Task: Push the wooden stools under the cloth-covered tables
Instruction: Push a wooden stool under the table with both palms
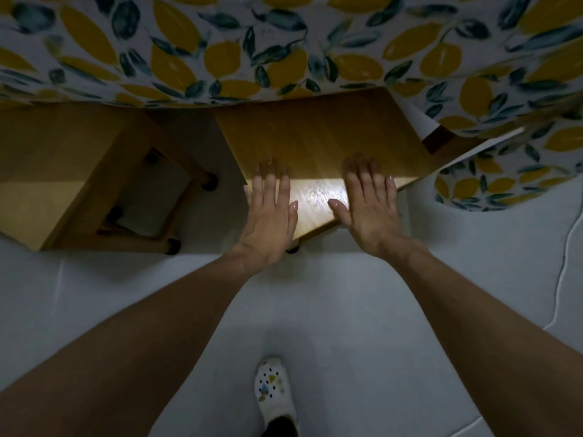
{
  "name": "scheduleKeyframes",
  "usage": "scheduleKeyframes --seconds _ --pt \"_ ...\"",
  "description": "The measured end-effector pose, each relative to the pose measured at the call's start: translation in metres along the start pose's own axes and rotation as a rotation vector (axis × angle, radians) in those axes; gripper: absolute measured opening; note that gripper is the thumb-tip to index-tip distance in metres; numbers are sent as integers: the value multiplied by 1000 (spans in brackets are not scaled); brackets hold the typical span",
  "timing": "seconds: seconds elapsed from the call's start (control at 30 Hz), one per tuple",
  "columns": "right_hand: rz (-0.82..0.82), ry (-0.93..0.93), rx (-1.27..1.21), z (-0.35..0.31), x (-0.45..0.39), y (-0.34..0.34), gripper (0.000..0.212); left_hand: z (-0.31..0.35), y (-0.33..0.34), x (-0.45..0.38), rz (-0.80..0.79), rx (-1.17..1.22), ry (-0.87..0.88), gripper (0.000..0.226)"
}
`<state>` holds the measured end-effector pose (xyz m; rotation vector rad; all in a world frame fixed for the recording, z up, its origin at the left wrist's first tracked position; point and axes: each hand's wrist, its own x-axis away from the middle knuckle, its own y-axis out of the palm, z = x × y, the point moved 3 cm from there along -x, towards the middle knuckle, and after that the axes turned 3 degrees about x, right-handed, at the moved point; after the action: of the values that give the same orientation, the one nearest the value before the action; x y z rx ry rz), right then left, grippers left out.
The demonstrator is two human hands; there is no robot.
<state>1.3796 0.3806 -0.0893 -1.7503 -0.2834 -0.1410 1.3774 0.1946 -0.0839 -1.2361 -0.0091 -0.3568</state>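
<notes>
A wooden stool (318, 137) stands in the middle, its far half beneath the hanging edge of the lemon-print tablecloth (220, 48). My left hand (269, 212) lies flat on the stool's near left corner, fingers spread. My right hand (369, 206) rests flat on the near right part of the seat, fingers spread too. Neither hand grips anything. A second wooden stool (60, 184) is at the left, also partly under the cloth, its legs and dark feet visible.
A second cloth-covered table edge (504, 171) hangs at the right, with a dark wooden leg (437, 140) showing beneath. A white cable (564, 263) runs over the pale floor at the right. My white clog (274, 389) is on the floor below.
</notes>
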Motion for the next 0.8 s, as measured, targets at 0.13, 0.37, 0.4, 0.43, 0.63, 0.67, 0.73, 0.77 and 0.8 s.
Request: scheduleKeyframes --seconds 0.13,0.37,0.4,0.43,0.63,0.67,0.73,0.77,0.8 --pt "-14 5 26 7 -15 -3 74 3 -5 -14 -7 -44 -32 64" --pt "-22 9 22 10 -19 -5 74 6 -9 -20 -42 -73 -63 64" --pt "-21 7 22 10 -18 -6 75 7 -11 -19 -55 -63 -61 60" --pt "-20 5 26 10 -17 -6 75 8 -13 -19 -76 -46 -56 58" --pt "-26 15 41 4 -13 -10 72 -8 -32 -14 -145 159 30 53" --pt "-6 28 31 2 -12 -12 70 -14 -36 -10 -132 164 50 50" --pt "54 85 -22 -9 -8 -18 69 -32 -44 1 -54 176 33 46" --pt "83 110 -48 -20 -6 -21 68 -45 -50 8 -2 193 -5 47" --pt "105 114 -60 -35 -4 -23 68 -59 -56 17 44 205 -44 49"
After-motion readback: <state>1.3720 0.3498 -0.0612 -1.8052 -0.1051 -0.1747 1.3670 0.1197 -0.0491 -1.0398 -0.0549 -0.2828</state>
